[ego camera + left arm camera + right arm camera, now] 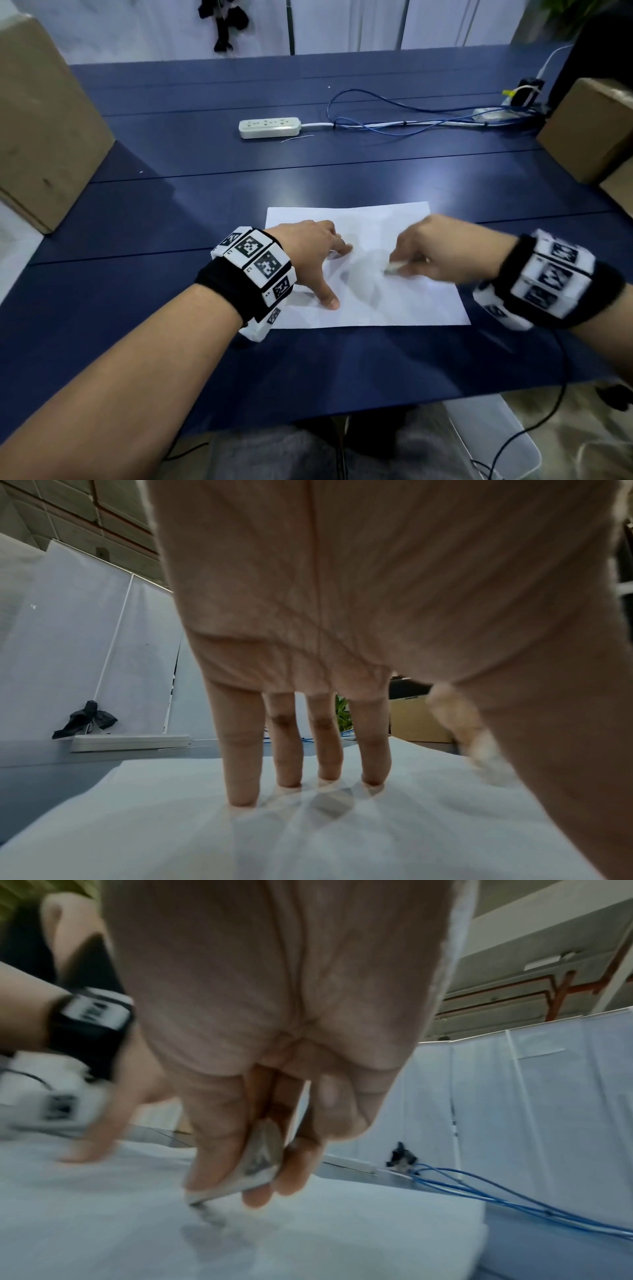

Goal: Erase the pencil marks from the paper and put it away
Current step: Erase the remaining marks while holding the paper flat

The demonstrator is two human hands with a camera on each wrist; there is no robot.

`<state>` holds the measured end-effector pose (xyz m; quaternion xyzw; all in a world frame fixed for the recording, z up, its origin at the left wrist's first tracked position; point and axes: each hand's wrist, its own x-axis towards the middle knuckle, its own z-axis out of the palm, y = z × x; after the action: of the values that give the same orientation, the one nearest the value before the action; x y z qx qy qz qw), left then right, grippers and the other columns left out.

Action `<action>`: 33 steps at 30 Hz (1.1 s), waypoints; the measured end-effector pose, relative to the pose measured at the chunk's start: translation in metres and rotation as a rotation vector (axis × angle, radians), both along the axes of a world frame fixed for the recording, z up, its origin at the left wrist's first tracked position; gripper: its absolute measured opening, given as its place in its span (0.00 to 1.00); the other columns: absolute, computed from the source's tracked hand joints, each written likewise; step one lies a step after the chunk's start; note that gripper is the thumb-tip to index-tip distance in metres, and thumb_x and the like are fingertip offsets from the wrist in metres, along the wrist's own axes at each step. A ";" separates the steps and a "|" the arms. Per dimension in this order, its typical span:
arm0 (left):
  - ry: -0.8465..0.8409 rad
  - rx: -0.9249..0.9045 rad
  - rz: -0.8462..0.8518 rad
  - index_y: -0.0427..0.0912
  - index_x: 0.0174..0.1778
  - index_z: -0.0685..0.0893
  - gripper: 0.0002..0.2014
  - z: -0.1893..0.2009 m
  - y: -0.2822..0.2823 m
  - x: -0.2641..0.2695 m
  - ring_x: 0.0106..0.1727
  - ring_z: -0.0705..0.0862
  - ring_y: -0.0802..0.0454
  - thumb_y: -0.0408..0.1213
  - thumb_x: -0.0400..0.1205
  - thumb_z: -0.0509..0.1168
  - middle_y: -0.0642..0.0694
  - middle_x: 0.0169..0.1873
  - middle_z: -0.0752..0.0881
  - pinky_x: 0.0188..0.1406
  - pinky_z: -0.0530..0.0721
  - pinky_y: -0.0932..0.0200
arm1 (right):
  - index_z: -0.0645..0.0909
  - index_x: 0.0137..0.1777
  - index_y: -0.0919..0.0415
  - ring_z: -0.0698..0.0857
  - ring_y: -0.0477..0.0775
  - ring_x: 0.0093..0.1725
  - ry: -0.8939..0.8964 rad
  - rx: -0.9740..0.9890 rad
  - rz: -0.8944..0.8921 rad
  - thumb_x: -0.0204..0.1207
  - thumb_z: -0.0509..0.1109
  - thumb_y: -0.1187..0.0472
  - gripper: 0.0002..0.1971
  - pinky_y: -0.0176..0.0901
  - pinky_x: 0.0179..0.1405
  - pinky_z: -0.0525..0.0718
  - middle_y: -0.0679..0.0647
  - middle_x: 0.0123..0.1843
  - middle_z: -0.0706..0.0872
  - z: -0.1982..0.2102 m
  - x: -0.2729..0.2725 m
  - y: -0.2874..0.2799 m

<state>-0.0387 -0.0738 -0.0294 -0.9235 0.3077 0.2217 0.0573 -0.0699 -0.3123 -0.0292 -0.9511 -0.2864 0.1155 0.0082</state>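
A white sheet of paper [404, 298] lies flat on the dark blue table [205, 192], near its front edge. My left hand [308, 253] rests on the paper's left part with straight, spread fingers [240, 777] pressing it down. My right hand [442, 250] is over the paper's middle right and looks motion-blurred. It pinches a small white eraser [260, 1153] between thumb and fingers, with the eraser's lower edge on the paper [308, 1237]. The eraser [395, 266] shows in the head view as a pale blur at my fingertips. No pencil marks can be made out.
A white power strip [269, 127] with blue cables [394, 120] lies across the back of the table. Cardboard boxes stand at the left [44, 137] and right [589, 130] edges. A translucent bin [493, 435] sits on the floor under the table's front right.
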 end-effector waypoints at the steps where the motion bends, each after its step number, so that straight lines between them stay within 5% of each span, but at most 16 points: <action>1: 0.002 -0.005 0.002 0.61 0.80 0.67 0.50 0.000 0.000 0.000 0.72 0.72 0.51 0.68 0.61 0.77 0.56 0.71 0.70 0.65 0.79 0.43 | 0.88 0.54 0.52 0.83 0.50 0.51 0.042 -0.002 0.094 0.78 0.71 0.51 0.10 0.44 0.52 0.81 0.46 0.49 0.88 0.002 -0.015 0.003; 3: 0.008 -0.009 0.005 0.61 0.79 0.68 0.49 -0.001 0.000 0.001 0.71 0.72 0.51 0.67 0.61 0.77 0.56 0.71 0.70 0.65 0.79 0.44 | 0.88 0.55 0.53 0.82 0.49 0.52 0.121 -0.033 0.171 0.79 0.69 0.52 0.10 0.46 0.53 0.80 0.45 0.50 0.87 0.001 -0.025 0.005; 8: 0.013 -0.001 0.001 0.62 0.78 0.68 0.48 0.001 -0.002 -0.001 0.72 0.72 0.51 0.67 0.61 0.77 0.55 0.70 0.70 0.66 0.79 0.43 | 0.88 0.53 0.51 0.84 0.54 0.50 -0.010 -0.118 -0.144 0.78 0.64 0.39 0.19 0.54 0.48 0.87 0.48 0.46 0.90 0.005 0.021 -0.002; 14: 0.013 -0.001 0.010 0.60 0.80 0.67 0.51 0.000 -0.001 0.000 0.71 0.73 0.51 0.67 0.61 0.78 0.56 0.71 0.70 0.65 0.79 0.43 | 0.87 0.53 0.51 0.82 0.49 0.53 0.109 -0.033 0.174 0.79 0.69 0.52 0.08 0.46 0.53 0.81 0.45 0.49 0.86 0.004 -0.031 0.001; 16: 0.011 0.004 0.008 0.60 0.80 0.67 0.51 0.001 -0.001 0.000 0.71 0.73 0.51 0.67 0.61 0.78 0.56 0.70 0.70 0.64 0.80 0.43 | 0.87 0.55 0.52 0.82 0.48 0.52 0.183 -0.013 0.148 0.80 0.69 0.52 0.09 0.43 0.53 0.80 0.45 0.50 0.87 0.003 -0.032 0.004; 21: 0.011 0.013 0.008 0.60 0.80 0.66 0.50 0.003 -0.003 -0.001 0.71 0.73 0.51 0.67 0.61 0.78 0.56 0.71 0.70 0.63 0.80 0.44 | 0.86 0.46 0.52 0.82 0.52 0.45 -0.044 -0.068 -0.068 0.71 0.53 0.31 0.29 0.55 0.45 0.86 0.49 0.40 0.87 0.002 0.011 -0.003; 26: 0.007 0.002 0.008 0.59 0.79 0.67 0.51 0.001 -0.002 0.000 0.71 0.73 0.50 0.67 0.60 0.78 0.56 0.69 0.70 0.62 0.80 0.46 | 0.85 0.52 0.52 0.82 0.50 0.50 0.059 -0.030 0.167 0.81 0.65 0.49 0.10 0.48 0.49 0.82 0.45 0.48 0.84 0.003 -0.034 0.007; 33: 0.007 0.004 0.012 0.60 0.80 0.67 0.50 0.002 -0.003 -0.002 0.72 0.72 0.51 0.66 0.62 0.78 0.56 0.70 0.69 0.64 0.79 0.45 | 0.86 0.50 0.49 0.84 0.54 0.50 -0.085 -0.144 -0.059 0.78 0.59 0.38 0.20 0.53 0.46 0.87 0.46 0.44 0.88 0.000 0.012 -0.005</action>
<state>-0.0402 -0.0764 -0.0275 -0.9244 0.3019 0.2261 0.0567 -0.0580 -0.3169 -0.0289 -0.9613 -0.2493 0.0952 -0.0687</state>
